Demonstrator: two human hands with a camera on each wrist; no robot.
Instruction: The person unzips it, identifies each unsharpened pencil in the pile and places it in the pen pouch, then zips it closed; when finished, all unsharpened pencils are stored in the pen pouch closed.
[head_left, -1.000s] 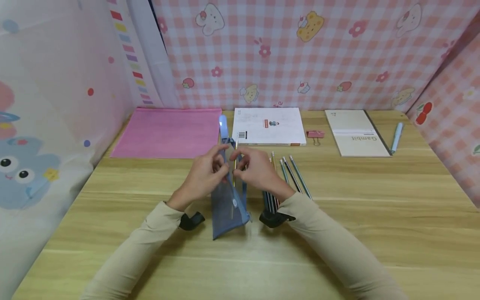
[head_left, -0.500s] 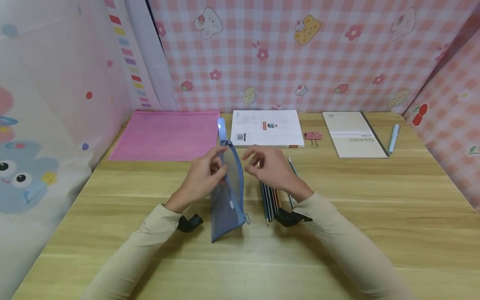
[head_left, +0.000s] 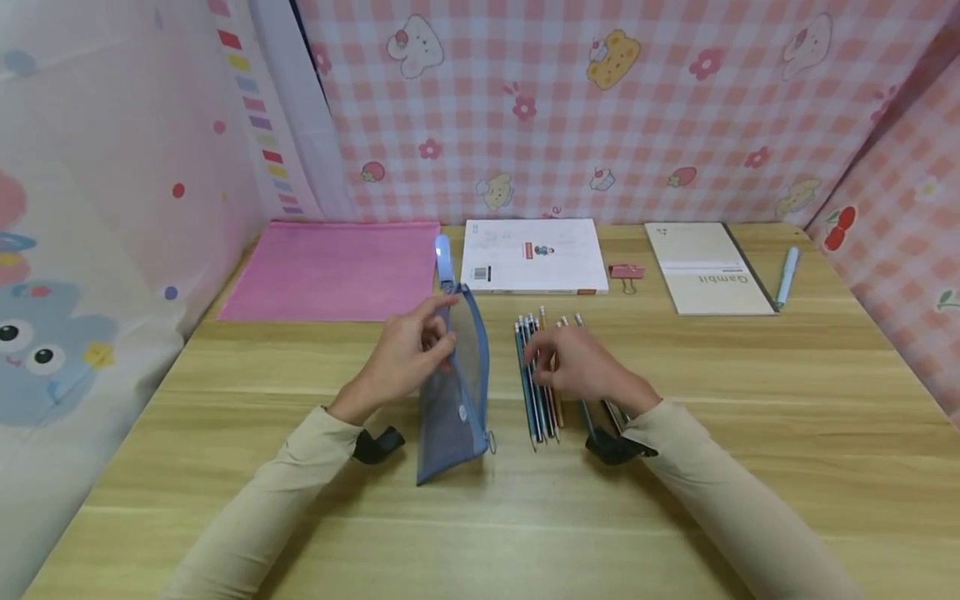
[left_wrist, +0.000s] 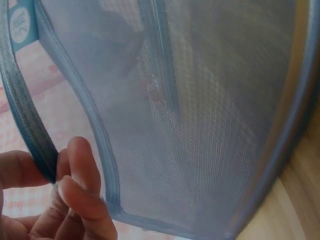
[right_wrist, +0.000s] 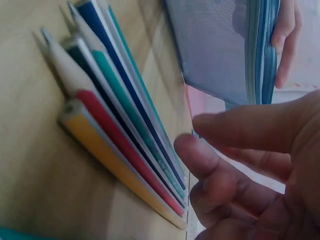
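A blue mesh pencil pouch stands on its side edge on the table, its zippered mouth parted. My left hand pinches one zipper edge near the far end; in the left wrist view, the thumb and fingers meet at that edge. Through the mesh, a yellowish strip runs along the pouch's bottom. Over a row of several pencils hovers my right hand, fingers loosely bent and holding nothing. The right wrist view has a red pencil and a yellow pencil beside its fingertips.
Behind lie a pink pouch, a white book, a pink binder clip, a notebook and a light blue pen. A few more pencils lie partly under the right wrist.
A second ago my right hand held a yellow pencil at the pouch's mouth. It has let go and moved right, over the pencils. My left hand has kept its hold.
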